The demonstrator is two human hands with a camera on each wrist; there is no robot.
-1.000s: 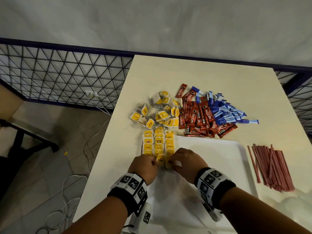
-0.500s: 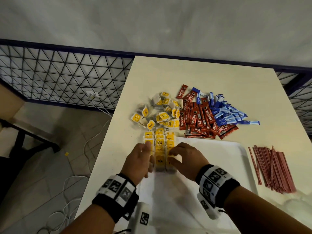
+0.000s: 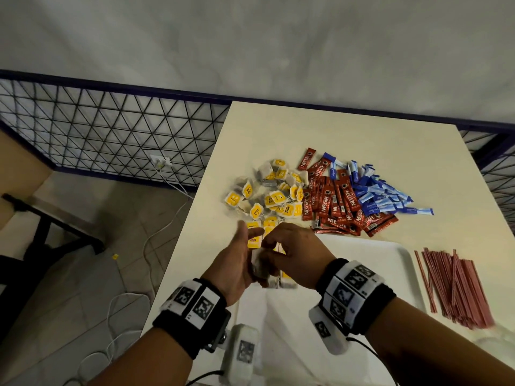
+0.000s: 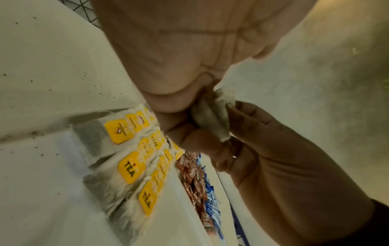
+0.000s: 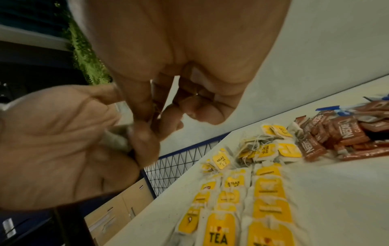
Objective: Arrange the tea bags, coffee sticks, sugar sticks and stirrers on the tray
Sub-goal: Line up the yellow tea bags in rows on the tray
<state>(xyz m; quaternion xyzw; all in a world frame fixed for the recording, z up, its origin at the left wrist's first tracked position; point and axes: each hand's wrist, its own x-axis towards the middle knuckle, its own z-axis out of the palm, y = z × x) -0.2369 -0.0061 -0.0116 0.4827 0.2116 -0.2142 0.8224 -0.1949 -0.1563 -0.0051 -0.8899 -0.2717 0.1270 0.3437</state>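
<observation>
A grey tea bag [image 3: 259, 267] hangs a little above the white tray [image 3: 362, 263], held between both hands. My left hand [image 3: 246, 247] cups it with curled fingers [image 4: 189, 138]; my right hand [image 3: 274, 245] pinches its top edge [image 4: 212, 116]. Below them, three rows of yellow-tagged tea bags [image 5: 267, 191] lie in the tray's far left corner. Beyond the tray lie a loose tea bag pile [image 3: 267, 190], red coffee sticks [image 3: 334, 201] and blue sugar sticks [image 3: 381, 196]. Red stirrers [image 3: 457, 285] lie right of the tray.
The cream table [image 3: 306, 129] ends just left of the tray, with a drop to the tiled floor and white cables [image 3: 156, 235]. A dark wire fence [image 3: 111, 135] runs along the left and behind the table. A dark frame [image 3: 50, 235] stands at far left.
Both hands have lifted off the rows on the tray and come together. They now hold a tea bag between them above the rows.
</observation>
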